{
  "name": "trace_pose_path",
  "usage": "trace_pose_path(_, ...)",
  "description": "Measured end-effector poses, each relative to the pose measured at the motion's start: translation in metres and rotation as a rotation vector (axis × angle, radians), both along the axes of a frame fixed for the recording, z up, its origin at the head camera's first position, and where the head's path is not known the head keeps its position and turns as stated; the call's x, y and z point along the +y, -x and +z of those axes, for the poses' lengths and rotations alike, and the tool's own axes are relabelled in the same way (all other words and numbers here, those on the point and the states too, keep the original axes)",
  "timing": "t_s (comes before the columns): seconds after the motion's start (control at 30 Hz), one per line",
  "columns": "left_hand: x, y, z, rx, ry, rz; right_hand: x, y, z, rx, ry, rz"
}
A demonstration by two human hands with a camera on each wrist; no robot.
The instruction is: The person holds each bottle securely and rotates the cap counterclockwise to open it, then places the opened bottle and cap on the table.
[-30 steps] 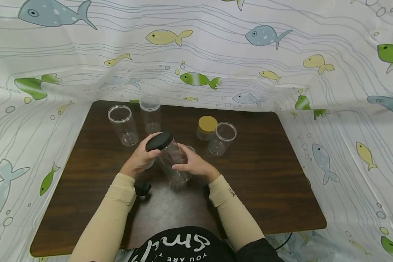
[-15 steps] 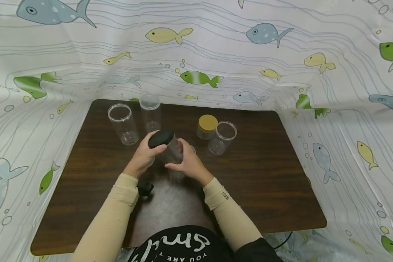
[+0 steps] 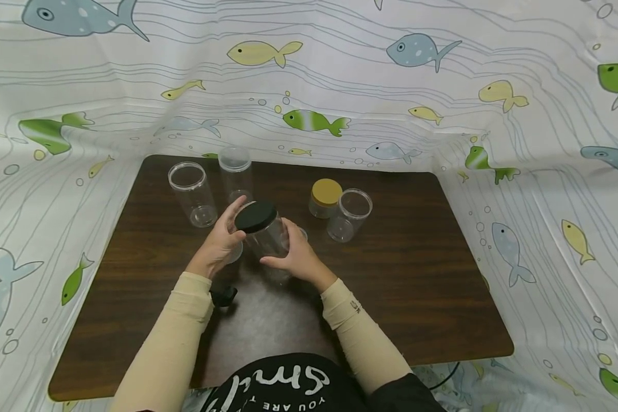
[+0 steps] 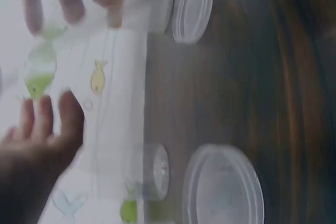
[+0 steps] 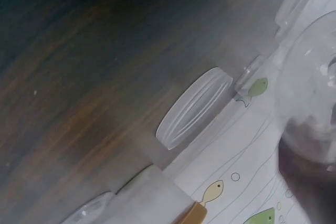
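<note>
In the head view my right hand (image 3: 302, 254) grips the side of a clear jar (image 3: 269, 240) with a black lid (image 3: 256, 216). The jar is tilted above the table, its lid towards the upper left. My left hand (image 3: 218, 243) is beside the lid, thumb and fingers spread apart. The left wrist view shows this left hand (image 4: 39, 137) with its fingers extended and nothing in them. A clear round lid (image 3: 235, 253) lies on the table partly behind the left hand. Another clear lid (image 3: 303, 233) is mostly hidden behind the right hand.
Two tall clear jars, one open-topped jar (image 3: 191, 194) and one jar (image 3: 237, 174) behind it, stand at the back left. To the right stand a short jar with a yellow lid (image 3: 327, 193) and a lidless jar (image 3: 350, 216). Fish-patterned cloth (image 3: 360, 109) surrounds the dark table (image 3: 417, 274).
The jar first shifted a little and became less tilted. My left hand, earlier around the black lid, has loosened and drawn off to the left; the right hand keeps its grip.
</note>
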State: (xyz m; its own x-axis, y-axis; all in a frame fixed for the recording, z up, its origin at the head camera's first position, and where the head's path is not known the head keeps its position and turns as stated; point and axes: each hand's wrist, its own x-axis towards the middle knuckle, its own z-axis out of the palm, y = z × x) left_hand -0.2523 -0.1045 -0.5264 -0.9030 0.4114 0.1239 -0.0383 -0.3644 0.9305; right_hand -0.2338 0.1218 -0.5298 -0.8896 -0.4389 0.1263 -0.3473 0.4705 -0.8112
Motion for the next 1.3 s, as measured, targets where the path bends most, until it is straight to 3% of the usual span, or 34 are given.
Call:
trace_pose_path(0.1, -0.008, 0.004, -0.004, 0.030, -0.071, -0.110, 0.004, 0.001, 0.002, -0.055, 0.052, 0.082)
trace_pose_path(0.2, -0.012, 0.007, -0.006, 0.077, -0.081, -0.226, 0.007, 0.002, 0.004, -0.091, 0.038, 0.144)
trace_pose_path(0.3, -0.012, 0.008, -0.007, 0.110, -0.080, -0.265, 0.008, 0.002, 0.005, -0.119, 0.030, 0.175)
trace_pose_path(0.37, -0.009, 0.006, -0.008, 0.111, -0.068, -0.225, 0.007, 0.001, 0.005, -0.119, 0.032, 0.175)
trace_pose_path(0.5, 0.004, -0.002, -0.007, 0.056, -0.019, -0.044, 0.004, 0.002, 0.003, -0.063, 0.027, 0.113)
trace_pose_path(0.6, 0.017, -0.007, -0.003, -0.004, 0.060, 0.101, 0.001, 0.002, 0.001, -0.010, -0.005, 0.045)
trace_pose_path(0.7, 0.027, -0.012, 0.002, -0.051, 0.162, 0.206, 0.000, 0.001, 0.000, 0.032, -0.054, -0.016)
trace_pose_path(0.8, 0.032, -0.014, 0.004, -0.069, 0.247, 0.256, 0.000, -0.001, -0.002, 0.061, -0.103, -0.065)
trace_pose_path(0.9, 0.032, -0.014, 0.004, -0.051, 0.273, 0.260, 0.001, -0.001, -0.002, 0.068, -0.113, -0.083)
trace_pose_path(1.1, 0.018, -0.011, -0.002, 0.007, 0.156, 0.140, 0.007, 0.001, 0.002, -0.063, -0.036, 0.000)
trace_pose_path(1.23, 0.005, -0.006, -0.010, 0.055, 0.014, -0.019, 0.015, 0.003, 0.008, -0.180, -0.002, 0.136)
trace_pose_path(1.3, -0.001, -0.003, -0.014, 0.092, -0.076, -0.139, 0.018, 0.003, 0.009, -0.219, 0.011, 0.213)
